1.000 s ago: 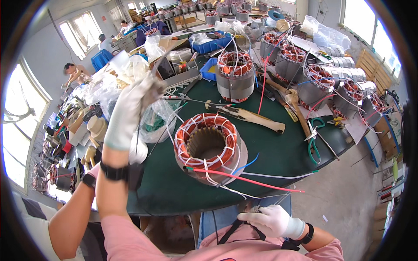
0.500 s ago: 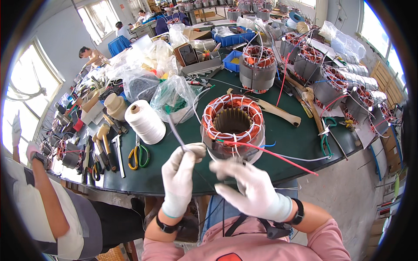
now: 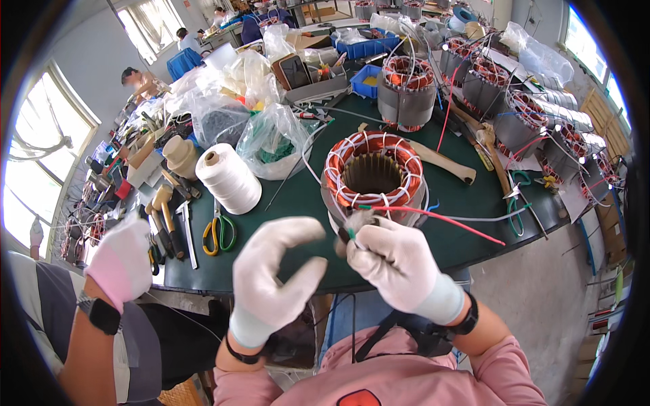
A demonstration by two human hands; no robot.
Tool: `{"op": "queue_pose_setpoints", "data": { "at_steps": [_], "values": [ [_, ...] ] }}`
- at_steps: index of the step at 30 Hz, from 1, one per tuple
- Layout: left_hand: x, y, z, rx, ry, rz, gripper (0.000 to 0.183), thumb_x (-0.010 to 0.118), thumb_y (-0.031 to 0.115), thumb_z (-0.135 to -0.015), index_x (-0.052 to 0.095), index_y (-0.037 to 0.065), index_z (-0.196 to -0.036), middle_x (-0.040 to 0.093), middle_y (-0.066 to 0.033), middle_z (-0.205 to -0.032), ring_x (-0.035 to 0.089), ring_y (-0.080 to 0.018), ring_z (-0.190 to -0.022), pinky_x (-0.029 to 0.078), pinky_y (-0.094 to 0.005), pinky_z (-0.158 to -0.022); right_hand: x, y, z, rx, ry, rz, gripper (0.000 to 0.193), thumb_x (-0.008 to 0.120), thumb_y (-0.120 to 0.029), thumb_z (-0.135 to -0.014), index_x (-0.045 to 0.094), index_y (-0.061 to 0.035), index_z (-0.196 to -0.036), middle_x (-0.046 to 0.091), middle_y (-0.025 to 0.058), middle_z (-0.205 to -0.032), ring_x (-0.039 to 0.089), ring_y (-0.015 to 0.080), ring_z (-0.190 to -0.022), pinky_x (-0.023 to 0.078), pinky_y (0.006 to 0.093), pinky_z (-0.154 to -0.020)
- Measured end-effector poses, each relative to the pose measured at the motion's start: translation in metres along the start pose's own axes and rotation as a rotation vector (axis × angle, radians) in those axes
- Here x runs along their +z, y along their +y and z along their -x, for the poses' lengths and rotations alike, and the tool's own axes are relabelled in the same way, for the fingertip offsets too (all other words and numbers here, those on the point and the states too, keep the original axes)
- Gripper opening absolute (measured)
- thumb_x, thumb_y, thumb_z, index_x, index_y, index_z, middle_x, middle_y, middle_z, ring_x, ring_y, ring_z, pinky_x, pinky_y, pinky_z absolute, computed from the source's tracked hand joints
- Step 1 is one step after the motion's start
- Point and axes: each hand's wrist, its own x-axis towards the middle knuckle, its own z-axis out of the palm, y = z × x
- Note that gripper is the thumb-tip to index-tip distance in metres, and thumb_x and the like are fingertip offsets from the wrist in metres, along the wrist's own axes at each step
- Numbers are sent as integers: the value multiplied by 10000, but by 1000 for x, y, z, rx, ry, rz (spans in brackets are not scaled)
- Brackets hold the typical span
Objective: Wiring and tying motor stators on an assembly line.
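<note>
In front of me on the green table stands a motor stator, its copper winding ring (image 3: pixel 374 141) laced with white cord. My right hand (image 3: pixel 399 260), in a white glove, is closed at the stator's near side, thumb and fingers pinching a wire lead (image 3: pixel 351 233) that shows a green bit and a dark bit; its end is blurred. My left hand (image 3: pixel 276 281), also gloved, is held apart to the left, thumb and fingers spread with nothing between them. A red lead (image 3: pixel 447 220) runs out to the right past my right hand.
A white cord spool (image 3: pixel 229 179), scissors (image 3: pixel 220 233) and a caliper (image 3: pixel 187 233) lie at left. Several more stators (image 3: pixel 406 101) stand behind and right. A bag with green pieces (image 3: pixel 272 145) sits beyond the spool. A co-worker's gloved hand (image 3: pixel 122 260) reaches in at left.
The grey sleeve-like strand has left my left hand, which has opened. My right hand has closed on a lead at the stator. The co-worker's hand has come closer.
</note>
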Motion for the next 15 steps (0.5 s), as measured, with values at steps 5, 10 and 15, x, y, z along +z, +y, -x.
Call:
{"op": "queue_pose_setpoints", "data": {
  "at_steps": [5, 10, 15],
  "values": [
    [-14, 16, -24, 489, 35, -428, 443, 795, 67, -746, 695, 110, -1175, 693, -34, -1107, 679, -260, -988, 525, -400, -844, -8, -2, 1, -32, -157, 197, 211, 693, -222, -967, 618, -30, -919, 575, 132, -831, 624, 357, -756, 497, 422, -650],
    [-24, 19, -22, 523, -100, -557, 347, 803, 147, -694, 735, 117, -1033, 708, -46, -1051, 676, -274, -915, 528, -402, -799, -11, 0, 5, 9, -185, 240, 254, 711, -262, -953, 606, -38, -897, 569, 136, -820, 624, 350, -744, 496, 422, -641],
    [-20, 20, -18, 548, -181, -677, 380, 814, 140, -707, 699, 135, -1068, 682, -24, -1022, 669, -256, -913, 501, -398, -797, -9, 12, 10, -12, -103, 188, 221, 730, -276, -928, 662, -69, -964, 617, 122, -787, 653, 340, -707, 510, 398, -602]
  ]
}}
